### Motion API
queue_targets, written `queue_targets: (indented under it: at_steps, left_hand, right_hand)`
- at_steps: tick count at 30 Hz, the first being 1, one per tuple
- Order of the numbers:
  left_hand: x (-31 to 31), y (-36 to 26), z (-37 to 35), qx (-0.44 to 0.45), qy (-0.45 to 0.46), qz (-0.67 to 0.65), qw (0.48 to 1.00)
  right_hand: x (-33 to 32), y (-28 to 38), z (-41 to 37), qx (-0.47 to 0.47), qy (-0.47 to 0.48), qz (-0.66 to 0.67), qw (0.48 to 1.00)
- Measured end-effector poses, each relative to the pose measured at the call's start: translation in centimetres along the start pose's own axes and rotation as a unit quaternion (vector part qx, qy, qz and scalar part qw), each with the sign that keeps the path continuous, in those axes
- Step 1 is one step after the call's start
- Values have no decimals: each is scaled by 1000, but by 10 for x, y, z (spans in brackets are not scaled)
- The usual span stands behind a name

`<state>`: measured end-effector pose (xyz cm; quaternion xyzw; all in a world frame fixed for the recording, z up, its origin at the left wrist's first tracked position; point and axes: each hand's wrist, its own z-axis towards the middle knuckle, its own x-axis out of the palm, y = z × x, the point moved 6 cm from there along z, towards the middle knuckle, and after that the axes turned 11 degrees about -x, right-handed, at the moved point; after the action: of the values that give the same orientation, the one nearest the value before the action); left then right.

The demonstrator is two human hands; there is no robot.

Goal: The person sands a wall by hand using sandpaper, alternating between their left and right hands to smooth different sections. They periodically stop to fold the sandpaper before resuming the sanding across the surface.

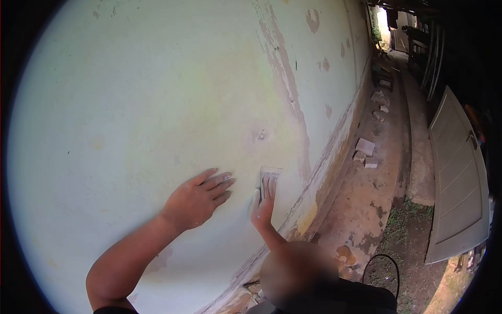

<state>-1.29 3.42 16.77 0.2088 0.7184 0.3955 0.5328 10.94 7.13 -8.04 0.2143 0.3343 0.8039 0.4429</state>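
Observation:
My left hand [196, 201] lies palm down against the pale green-white wall [172, 104], fingers stretched out and dusted with white. It holds nothing. To its right, my right hand [263, 201] presses a small greyish sheet of sandpaper [272, 170] to the wall, fingers laid along it and the thumb at its left side. White dust coats these fingers. Just above the sandpaper is a small chipped hole [260, 135] in the wall. A blurred patch hides the upper part of my right arm.
A strip of peeled paint [285, 78] runs down the wall. Along its foot, broken blocks [365, 147] lie on the stained concrete path [361, 204]. A pale panelled door [460, 183] leans at the right. Near the bottom, a dark cable [397, 269] curves over dirt and weeds.

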Motion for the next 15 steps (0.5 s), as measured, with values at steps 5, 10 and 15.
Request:
queue_targets:
  at_steps: [5,10,15]
  left_hand:
    - [2,-4,13,24,-8,19,999]
    - [8,-8,26,25,-11,23,999]
    - [14,-14,49,-3,-49,5,999]
  right_hand:
    - [6,-55,91,102,-113,-6,988]
    - [-8,-120,109,145,-138,19,980]
    - [5,-23,20,44,-39,22,998]
